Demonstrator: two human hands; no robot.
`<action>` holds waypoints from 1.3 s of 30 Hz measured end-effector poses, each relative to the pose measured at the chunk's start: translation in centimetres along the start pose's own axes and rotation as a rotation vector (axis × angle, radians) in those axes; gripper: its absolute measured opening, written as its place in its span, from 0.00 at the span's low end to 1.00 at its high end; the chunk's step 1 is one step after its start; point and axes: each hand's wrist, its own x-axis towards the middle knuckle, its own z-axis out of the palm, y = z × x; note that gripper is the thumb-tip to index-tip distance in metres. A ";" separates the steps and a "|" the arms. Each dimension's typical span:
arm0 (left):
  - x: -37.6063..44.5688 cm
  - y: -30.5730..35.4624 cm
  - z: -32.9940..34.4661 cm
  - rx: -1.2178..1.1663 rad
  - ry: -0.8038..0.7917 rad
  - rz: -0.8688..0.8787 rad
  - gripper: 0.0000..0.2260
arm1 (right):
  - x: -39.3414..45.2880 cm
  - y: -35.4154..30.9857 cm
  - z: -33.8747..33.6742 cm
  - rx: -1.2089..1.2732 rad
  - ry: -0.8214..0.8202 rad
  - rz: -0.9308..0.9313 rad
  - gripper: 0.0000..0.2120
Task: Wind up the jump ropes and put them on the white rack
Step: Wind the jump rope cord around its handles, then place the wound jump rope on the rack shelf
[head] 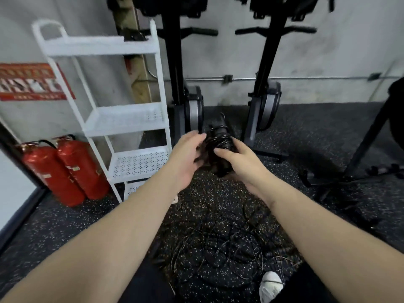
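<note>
Nearest, a tangle of loose jump ropes (218,243) lies on the speckled floor (65,226) between the person's legs, close enough to pick up next without moving. Above it both forearms reach forward. The right hand (238,162) has its grip clamped on a wound rope bundle (219,145), thumb across the coils, probably to keep them from springing loose. The left hand (188,154) cups the bundle's other side, fingertips curled against the cord; whether that grip is truly closed on it I cannot tell through the blur. Beyond and to the left stands the white rack (124,119), its perforated shelves near, so the bundle seems about ready to go there.
</note>
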 end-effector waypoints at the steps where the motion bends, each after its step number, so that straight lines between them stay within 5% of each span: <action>1: -0.2 1.0 -0.4 0.021 0.013 0.011 0.17 | -0.1 -1.1 0.5 0.116 -0.016 0.031 0.22; 5: -1.4 3.9 -2.0 0.104 -0.043 -0.035 0.15 | 0.2 -4.4 3.0 0.342 -0.084 0.074 0.13; 12: -1.2 7.7 -5.1 0.129 -0.090 0.084 0.21 | 2.3 -7.7 7.2 0.191 -0.176 -0.035 0.15; 19: 1.1 14.3 -8.2 0.135 -0.004 0.217 0.14 | 5.3 -13.1 10.5 0.052 -0.210 -0.086 0.19; 35: 14.6 31.4 -12.7 0.416 0.328 0.497 0.11 | 19.9 -23.7 17.5 -1.119 -0.077 -0.843 0.17; 39: 17.6 33.8 -13.6 0.541 0.400 0.493 0.14 | 23.0 -25.0 20.0 -1.431 -0.052 -0.874 0.28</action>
